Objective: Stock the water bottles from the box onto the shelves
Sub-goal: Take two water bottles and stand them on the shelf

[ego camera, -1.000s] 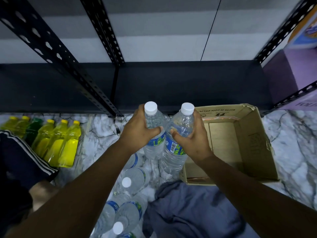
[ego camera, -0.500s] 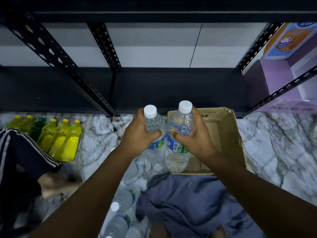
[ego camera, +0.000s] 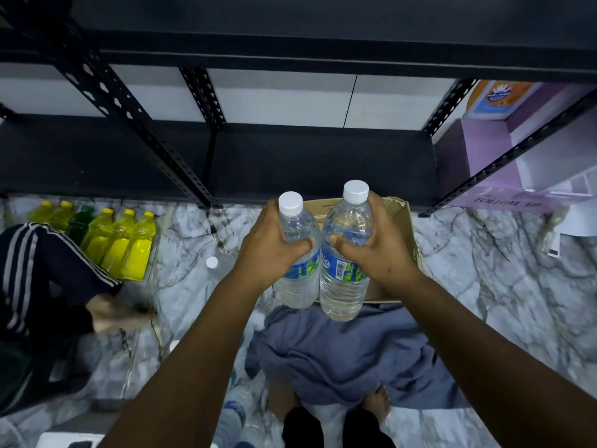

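My left hand [ego camera: 269,250] grips a clear water bottle [ego camera: 298,282] with a white cap and a blue-green label. My right hand [ego camera: 376,250] grips a second, like bottle [ego camera: 344,286] right beside it. Both bottles are upright, held side by side above the floor, in front of the black metal shelf [ego camera: 307,160]. Behind and below them the open cardboard box [ego camera: 405,227] sits on the marble floor, mostly hidden by my hands. More water bottles [ego camera: 234,412] lie on the floor under my left arm, and one [ego camera: 218,265] lies further back.
A row of yellow and green bottles [ego camera: 122,244] stands on the floor at the left. Another person's striped trouser leg and foot [ego camera: 109,315] are at the left. A blue-grey cloth [ego camera: 349,354] lies by my feet. Purple boxes [ego camera: 491,156] fill the shelf's right end.
Both hands have lifted the two bottles higher and nearer the shelf. My view has risen, so an upper shelf board shows at the top and the box looks smaller.
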`<action>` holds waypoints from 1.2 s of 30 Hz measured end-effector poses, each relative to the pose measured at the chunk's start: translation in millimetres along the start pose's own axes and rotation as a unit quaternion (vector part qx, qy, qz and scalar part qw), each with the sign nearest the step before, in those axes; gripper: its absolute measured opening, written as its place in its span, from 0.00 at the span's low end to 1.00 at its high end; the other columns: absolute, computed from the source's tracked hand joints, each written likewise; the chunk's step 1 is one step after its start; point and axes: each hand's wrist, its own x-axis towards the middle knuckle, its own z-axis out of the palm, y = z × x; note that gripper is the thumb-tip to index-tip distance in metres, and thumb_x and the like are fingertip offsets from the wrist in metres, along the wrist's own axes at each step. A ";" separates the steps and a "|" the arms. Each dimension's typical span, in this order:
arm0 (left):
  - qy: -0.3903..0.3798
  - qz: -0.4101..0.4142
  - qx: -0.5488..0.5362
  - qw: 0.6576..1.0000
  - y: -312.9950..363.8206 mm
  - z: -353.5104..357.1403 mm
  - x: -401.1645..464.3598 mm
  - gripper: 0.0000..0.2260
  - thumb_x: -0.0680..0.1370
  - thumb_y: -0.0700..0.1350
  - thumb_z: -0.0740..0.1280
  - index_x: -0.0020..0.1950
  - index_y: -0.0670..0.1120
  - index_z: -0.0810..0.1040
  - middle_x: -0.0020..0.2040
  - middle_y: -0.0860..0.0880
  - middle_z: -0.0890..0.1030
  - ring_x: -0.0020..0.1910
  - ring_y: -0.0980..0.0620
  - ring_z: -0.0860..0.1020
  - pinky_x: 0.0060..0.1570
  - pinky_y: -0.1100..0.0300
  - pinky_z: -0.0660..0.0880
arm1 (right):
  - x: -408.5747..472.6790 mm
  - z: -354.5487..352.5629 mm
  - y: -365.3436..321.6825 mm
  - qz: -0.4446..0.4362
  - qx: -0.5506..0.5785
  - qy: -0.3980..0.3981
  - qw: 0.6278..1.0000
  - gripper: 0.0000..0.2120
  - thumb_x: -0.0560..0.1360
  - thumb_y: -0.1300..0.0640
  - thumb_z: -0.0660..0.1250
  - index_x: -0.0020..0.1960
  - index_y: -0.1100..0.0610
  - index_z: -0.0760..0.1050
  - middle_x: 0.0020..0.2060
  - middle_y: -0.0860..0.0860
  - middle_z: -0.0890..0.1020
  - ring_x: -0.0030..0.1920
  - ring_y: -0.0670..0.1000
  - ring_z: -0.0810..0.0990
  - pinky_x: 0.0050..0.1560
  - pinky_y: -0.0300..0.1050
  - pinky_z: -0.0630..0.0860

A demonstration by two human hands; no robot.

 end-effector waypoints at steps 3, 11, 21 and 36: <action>0.006 -0.002 -0.004 1.000 19.8 -4.4 -13.8 0.25 0.69 0.50 0.76 0.60 0.53 0.68 0.56 0.54 0.78 0.55 0.52 0.77 0.56 0.50 0.75 | -9.3 -16.0 -16.7 -0.004 -0.004 -0.008 1.000 0.37 0.67 0.52 0.76 0.69 0.41 0.61 0.64 0.50 0.74 0.64 0.50 0.75 0.64 0.57 0.74; -0.019 0.027 0.015 0.999 91.4 -20.8 -47.6 0.25 0.69 0.51 0.75 0.60 0.54 0.66 0.57 0.53 0.76 0.55 0.51 0.76 0.54 0.51 0.74 | -43.1 -74.2 -67.6 -0.022 -0.006 0.018 1.000 0.35 0.69 0.60 0.77 0.63 0.36 0.61 0.58 0.40 0.74 0.59 0.37 0.75 0.55 0.27 0.71; -0.038 0.048 0.020 0.998 177.1 -32.6 -83.9 0.24 0.68 0.51 0.75 0.58 0.54 0.67 0.54 0.52 0.77 0.53 0.51 0.77 0.54 0.48 0.76 | -78.5 -143.1 -122.1 -0.002 -0.007 0.038 0.999 0.37 0.67 0.49 0.76 0.70 0.40 0.60 0.64 0.49 0.73 0.65 0.49 0.73 0.65 0.56 0.73; -0.009 0.092 0.052 0.994 301.6 -65.6 -125.4 0.25 0.69 0.53 0.75 0.61 0.54 0.68 0.56 0.54 0.76 0.55 0.52 0.77 0.56 0.52 0.74 | -101.9 -232.9 -208.7 -0.055 0.021 0.082 0.995 0.36 0.66 0.51 0.77 0.65 0.30 0.62 0.62 0.49 0.75 0.62 0.47 0.76 0.62 0.51 0.76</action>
